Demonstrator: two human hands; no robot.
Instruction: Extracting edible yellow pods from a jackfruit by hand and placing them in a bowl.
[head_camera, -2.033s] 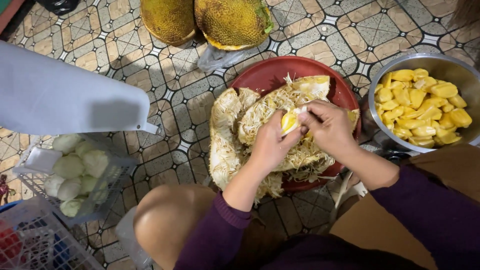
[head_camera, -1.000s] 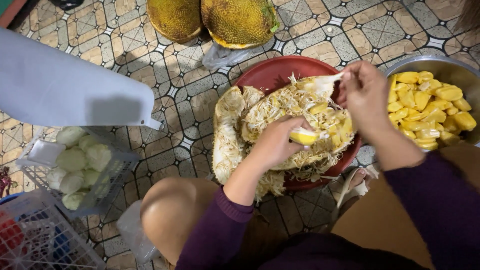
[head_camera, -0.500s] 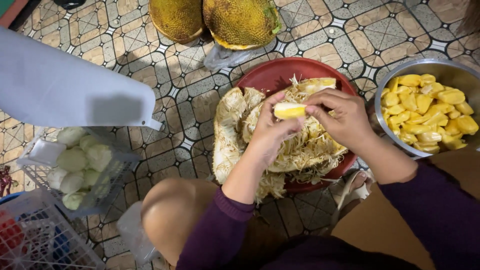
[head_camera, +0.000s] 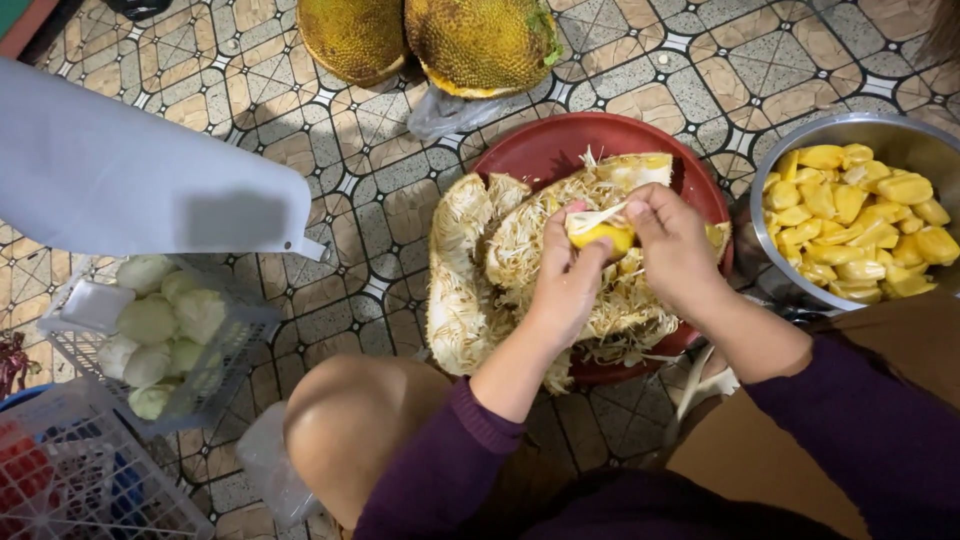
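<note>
- The yellow jackfruit pod sits pinched between both hands above the red tray: left hand fingers grip its near side, right hand fingers clamp its far side and pale fibre strip.
- Directly beneath lies the opened jackfruit piece, stringy fibres filling the tray.
- To the right, touching the tray, a steel bowl of yellow pods; whole jackfruits beyond; basket of pale seeds left.
- Bare tiled floor lies left of the tray.

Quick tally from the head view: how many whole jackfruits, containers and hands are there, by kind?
Whole jackfruits: 2, at the top edge
Red tray: 1
Steel bowl of yellow pods: 1
Wire baskets: 2, the nearer one cut off at the lower left corner
Hands: 2, left hand and right hand, both on one yellow pod
Total: 8
</note>
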